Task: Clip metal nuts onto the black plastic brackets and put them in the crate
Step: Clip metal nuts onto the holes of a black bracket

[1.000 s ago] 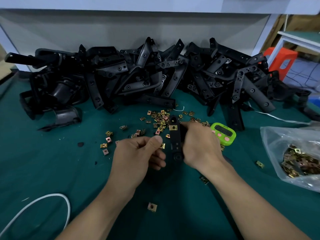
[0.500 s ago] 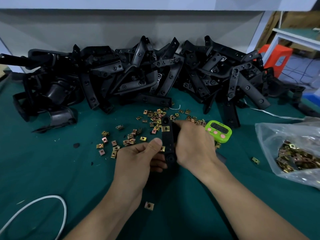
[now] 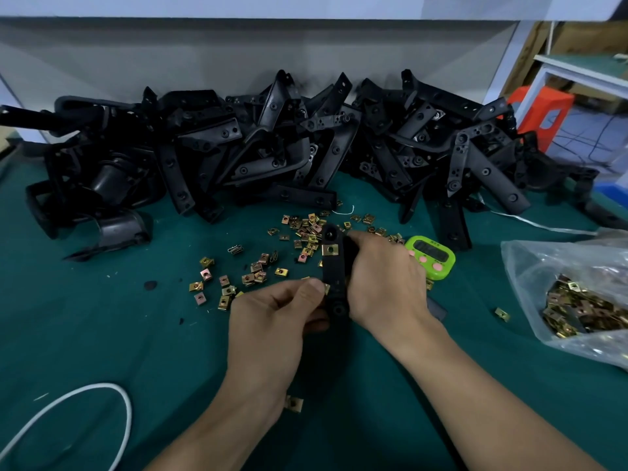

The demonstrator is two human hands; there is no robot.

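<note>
My right hand (image 3: 384,283) grips a long black plastic bracket (image 3: 334,273) upright over the green table mat. One brass metal nut (image 3: 329,249) is clipped near the bracket's upper end. My left hand (image 3: 275,321) pinches a second metal nut (image 3: 326,287) between thumb and forefinger against the bracket's left edge, lower down. Loose metal nuts (image 3: 258,270) lie scattered on the mat behind and left of my hands. A big heap of black brackets (image 3: 306,147) runs along the back. No crate is in view.
A clear plastic bag of nuts (image 3: 577,300) lies at the right. A green timer (image 3: 431,256) sits just right of my right hand. A white cable (image 3: 102,396) loops at the lower left. One stray nut (image 3: 294,402) lies under my left wrist, another nut (image 3: 502,313) near the bag.
Both hands kept their hold on bracket and nut and stayed together. The view shifted slightly, so the scene sits a little higher and to the left.
</note>
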